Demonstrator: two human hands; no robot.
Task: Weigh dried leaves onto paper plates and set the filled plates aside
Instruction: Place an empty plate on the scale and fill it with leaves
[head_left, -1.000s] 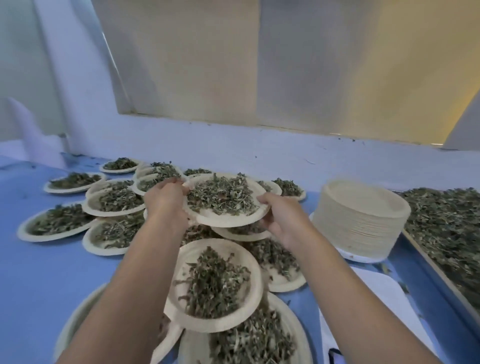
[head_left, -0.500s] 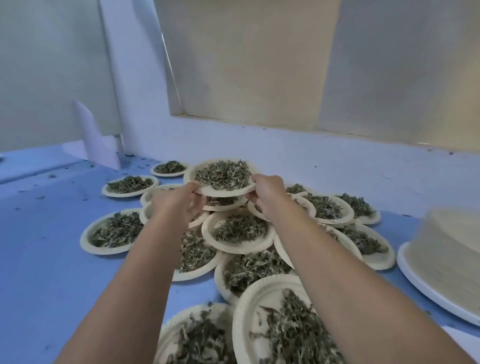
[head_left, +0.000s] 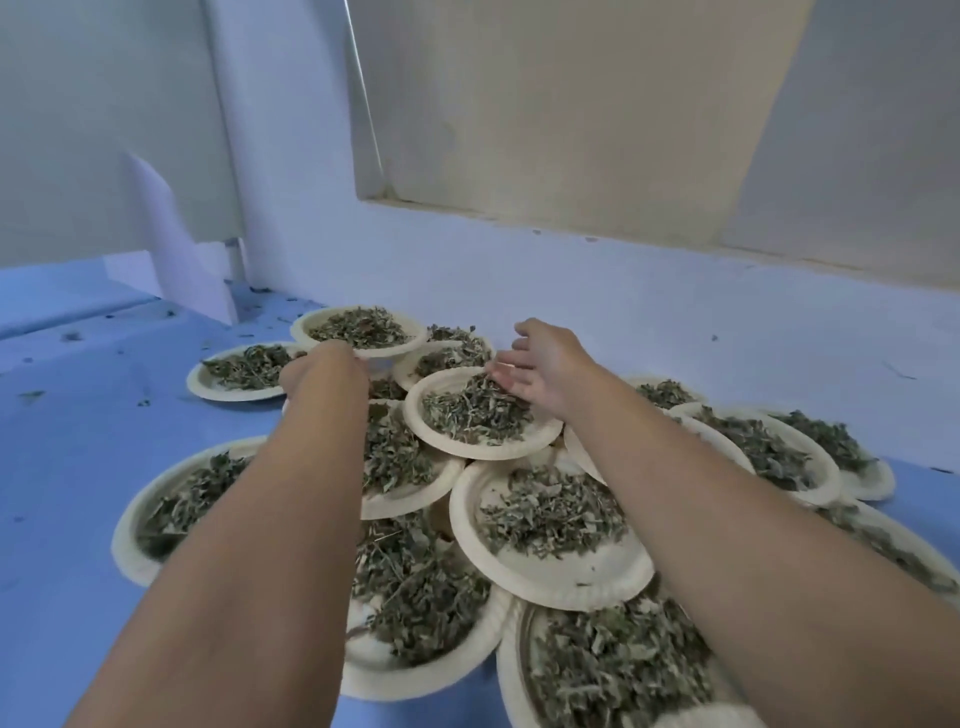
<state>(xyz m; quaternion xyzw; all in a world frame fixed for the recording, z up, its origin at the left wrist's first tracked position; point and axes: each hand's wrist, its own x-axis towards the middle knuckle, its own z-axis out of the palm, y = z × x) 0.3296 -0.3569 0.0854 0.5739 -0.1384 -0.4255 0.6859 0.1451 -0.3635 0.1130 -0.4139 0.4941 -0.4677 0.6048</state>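
Observation:
A paper plate of dried green leaves (head_left: 358, 328) sits at the far end of the pile, resting on top of other filled plates. My left hand (head_left: 324, 366) grips its near rim. My right hand (head_left: 540, 364) is off that plate, fingers spread, hovering above another filled plate (head_left: 480, 415) with its fingertips near the leaves. Several more filled paper plates (head_left: 550, 525) overlap across the blue table, under and around both forearms.
The blue table surface (head_left: 67, 441) spreads to the left, dotted with leaf crumbs. A pale wall (head_left: 571, 291) runs close behind the plates. A white folded card (head_left: 176, 249) stands at the back left corner.
Both hands carried the filled plate forward and set it on the far plates. My right hand has let go and drawn back to the right; the left still holds the rim.

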